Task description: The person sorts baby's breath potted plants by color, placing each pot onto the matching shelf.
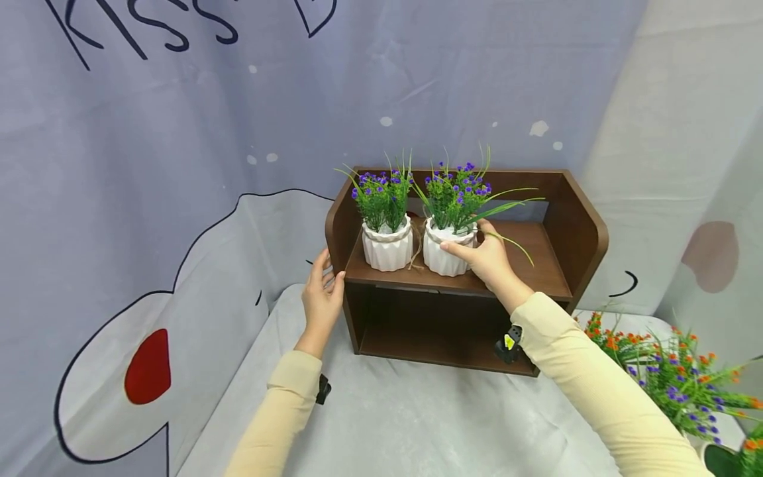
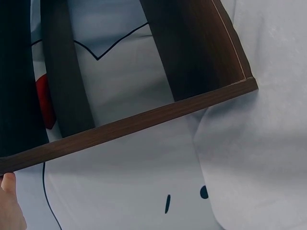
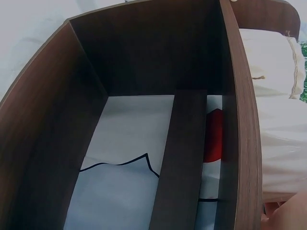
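Observation:
A dark brown wooden two-tier shelf [image 1: 453, 324] stands on a pale cloth surface. Two white ribbed pots of artificial purple flowers sit on its upper board. My right hand [image 1: 491, 262] grips the right flower pot [image 1: 444, 255], thumb across its front and fingers at its far right side. Beside it is the left flower pot [image 1: 387, 248], and twine is tied round the rims. My left hand [image 1: 323, 301] rests against the shelf's left side panel [image 1: 336, 248], thumb tip at the front edge. The left wrist view shows only the thumb [image 2: 9, 201] side of that hand.
At the lower right are more potted flowers [image 1: 679, 377], orange and purple, partly cut off by the frame. A grey-blue printed cloth [image 1: 286, 99] hangs behind the shelf. The lower compartment [image 3: 144, 52] has an open back with a crossbar.

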`<state>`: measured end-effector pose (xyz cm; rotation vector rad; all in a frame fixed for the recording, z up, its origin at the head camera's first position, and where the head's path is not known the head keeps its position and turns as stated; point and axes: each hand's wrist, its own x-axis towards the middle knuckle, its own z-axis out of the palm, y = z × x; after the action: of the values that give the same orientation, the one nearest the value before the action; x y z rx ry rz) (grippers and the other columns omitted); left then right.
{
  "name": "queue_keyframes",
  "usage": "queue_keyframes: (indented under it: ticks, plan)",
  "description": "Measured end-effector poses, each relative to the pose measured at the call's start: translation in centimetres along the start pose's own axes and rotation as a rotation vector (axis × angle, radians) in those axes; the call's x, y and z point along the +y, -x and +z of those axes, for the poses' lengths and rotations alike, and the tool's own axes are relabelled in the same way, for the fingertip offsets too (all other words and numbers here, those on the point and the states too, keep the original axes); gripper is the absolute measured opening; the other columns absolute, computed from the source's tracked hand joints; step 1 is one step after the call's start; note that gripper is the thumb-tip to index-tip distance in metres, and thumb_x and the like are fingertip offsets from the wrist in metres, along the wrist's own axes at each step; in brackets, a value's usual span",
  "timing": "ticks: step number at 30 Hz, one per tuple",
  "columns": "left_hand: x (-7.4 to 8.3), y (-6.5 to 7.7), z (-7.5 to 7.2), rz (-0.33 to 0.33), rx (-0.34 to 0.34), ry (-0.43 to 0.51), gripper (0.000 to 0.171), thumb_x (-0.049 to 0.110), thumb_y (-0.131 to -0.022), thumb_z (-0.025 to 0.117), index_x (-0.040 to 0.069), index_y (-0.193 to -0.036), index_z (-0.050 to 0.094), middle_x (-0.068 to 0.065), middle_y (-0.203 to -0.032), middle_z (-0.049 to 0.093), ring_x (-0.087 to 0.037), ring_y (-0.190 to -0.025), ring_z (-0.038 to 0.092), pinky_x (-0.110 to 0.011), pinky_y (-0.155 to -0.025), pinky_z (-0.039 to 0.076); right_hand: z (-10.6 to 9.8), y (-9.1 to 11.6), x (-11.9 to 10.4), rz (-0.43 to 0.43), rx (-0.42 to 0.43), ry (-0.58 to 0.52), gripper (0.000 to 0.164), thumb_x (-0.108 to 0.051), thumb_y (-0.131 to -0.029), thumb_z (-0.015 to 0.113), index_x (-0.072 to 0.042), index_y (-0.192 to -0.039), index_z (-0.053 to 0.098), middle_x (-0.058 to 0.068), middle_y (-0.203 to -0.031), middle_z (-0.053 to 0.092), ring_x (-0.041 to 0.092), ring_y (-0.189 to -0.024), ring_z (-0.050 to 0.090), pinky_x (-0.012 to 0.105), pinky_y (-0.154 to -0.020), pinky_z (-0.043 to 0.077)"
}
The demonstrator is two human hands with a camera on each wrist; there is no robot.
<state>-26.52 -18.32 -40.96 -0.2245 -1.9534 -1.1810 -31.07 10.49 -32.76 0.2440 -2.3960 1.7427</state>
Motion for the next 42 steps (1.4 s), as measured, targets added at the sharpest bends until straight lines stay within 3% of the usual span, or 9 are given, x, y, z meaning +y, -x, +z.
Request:
queue_keyframes:
  ticks: [18, 35, 39, 42]
  plan:
    - [0.00, 0.01, 0.17, 0.014, -0.010, 0.005, 0.050, -0.001, -0.088, 0.064, 0.003, -0.135, 0.047, -0.028, -0.114, 0.058, -0.043, -0.095, 0.066, -0.049, -0.075, 0.058, -0.36, -0.11, 0.49, -0.002, -0.010, 0.048, 0.078, -0.024, -0.082, 0.076, -0.006, -0.145, 0.034, 0.020, -0.127, 0.049, 0.022, -0.102, 0.048, 0.012, -0.067, 0.044]
    - [0.12, 0.08, 0.10, 0.020, 0.001, 0.004, 0.049, -0.002, -0.088, 0.063, 0.002, -0.134, 0.047, -0.029, -0.112, 0.058, -0.044, -0.095, 0.065, -0.050, -0.075, 0.058, -0.64, -0.05, 0.36, -0.016, 0.013, 0.061, 0.073, -0.021, -0.080, 0.077, -0.005, -0.140, 0.040, 0.019, -0.123, 0.050, 0.021, -0.098, 0.046, 0.015, -0.067, 0.042]
    - [0.06, 0.12, 0.03, 0.012, 0.003, 0.003, 0.049, -0.002, -0.088, 0.063, 0.002, -0.134, 0.047, -0.029, -0.112, 0.059, -0.044, -0.095, 0.065, -0.050, -0.075, 0.058, -0.63, 0.07, 0.42, -0.017, -0.012, 0.036, 0.076, -0.020, -0.082, 0.075, -0.004, -0.143, 0.034, 0.020, -0.131, 0.046, 0.027, -0.110, 0.047, 0.021, -0.077, 0.045]
    - [-0.08, 0.12, -0.03, -0.003, 0.001, 0.002, 0.049, -0.002, -0.088, 0.063, 0.003, -0.135, 0.047, -0.028, -0.113, 0.058, -0.044, -0.096, 0.065, -0.049, -0.076, 0.058, -0.62, 0.24, 0.47, -0.012, -0.015, 0.000, 0.079, -0.019, -0.083, 0.074, -0.003, -0.146, 0.029, 0.021, -0.139, 0.040, 0.032, -0.123, 0.045, 0.034, -0.092, 0.048]
